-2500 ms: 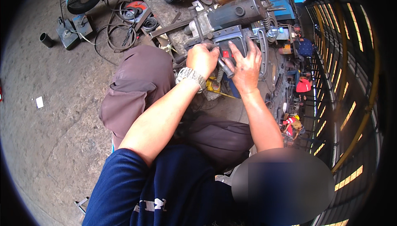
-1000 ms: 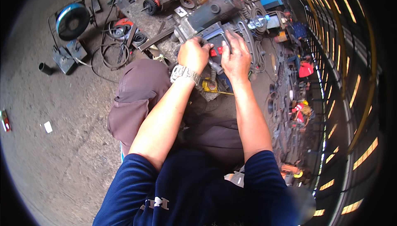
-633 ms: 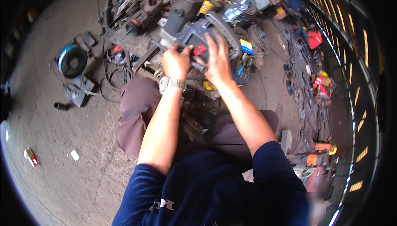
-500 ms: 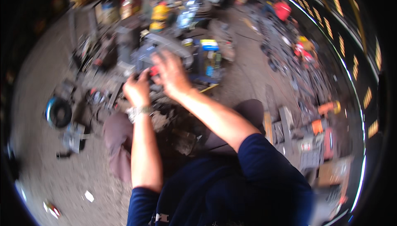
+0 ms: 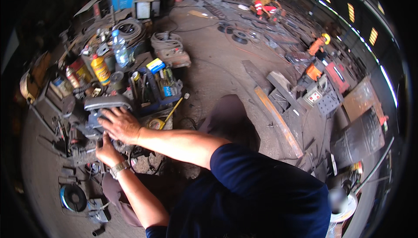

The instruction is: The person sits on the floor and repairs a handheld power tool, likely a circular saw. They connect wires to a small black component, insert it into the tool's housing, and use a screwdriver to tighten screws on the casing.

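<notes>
Currently we're mid-handling the grey power tool (image 5: 102,107) on the floor, left of the blue tool tray (image 5: 159,92). Left hand (image 5: 106,150) closes round its lower end, right hand (image 5: 119,124) lies open on top. Long axis looks roughly left-right; nose unclear. Next move probably needs firmer bracing.

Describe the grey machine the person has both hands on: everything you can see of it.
The grey machine is a blocky metal power tool, dull and grimy, sitting low on the dirt floor among scattered tools. A rounded grey housing forms its top, with darker parts below. The right hand lies flat across it, fingers spread; the left hand, wearing a wristwatch, grips its lower near side. A blue toolbox stands just beside it. Finer detail is hidden.
</notes>
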Tool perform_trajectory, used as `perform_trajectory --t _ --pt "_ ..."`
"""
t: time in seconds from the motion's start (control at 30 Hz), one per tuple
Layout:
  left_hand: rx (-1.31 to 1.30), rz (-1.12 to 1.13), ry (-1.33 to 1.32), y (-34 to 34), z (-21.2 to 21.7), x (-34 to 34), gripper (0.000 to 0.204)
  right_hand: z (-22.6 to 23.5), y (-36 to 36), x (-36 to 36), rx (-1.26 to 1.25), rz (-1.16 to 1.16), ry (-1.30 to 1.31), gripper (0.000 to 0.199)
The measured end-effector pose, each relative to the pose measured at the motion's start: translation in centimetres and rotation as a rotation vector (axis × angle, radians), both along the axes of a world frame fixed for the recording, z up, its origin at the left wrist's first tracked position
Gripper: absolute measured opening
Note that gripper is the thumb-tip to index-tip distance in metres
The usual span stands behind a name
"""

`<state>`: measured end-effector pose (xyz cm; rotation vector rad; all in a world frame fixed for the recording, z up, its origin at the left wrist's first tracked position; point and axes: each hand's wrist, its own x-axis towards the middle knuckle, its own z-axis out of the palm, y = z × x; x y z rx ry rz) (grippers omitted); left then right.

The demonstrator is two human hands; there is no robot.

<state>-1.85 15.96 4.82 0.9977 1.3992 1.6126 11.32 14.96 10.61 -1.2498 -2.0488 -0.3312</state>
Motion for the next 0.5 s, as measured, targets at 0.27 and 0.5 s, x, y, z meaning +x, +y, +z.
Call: perform_trajectory --t 0.27,0.5 --pt "-0.125 0.029 0.11 -0.6 1.7 -0.5 0.046 -1.4 0.7 -0.6 -0.005 0.01 0.104 0.047" --pt "-0.023 -0.083 -0.43 -0.2 0.4 -1.7 0.024 -0.7 0.2 -0.4 -0.026 0.024 0.128 0.05"
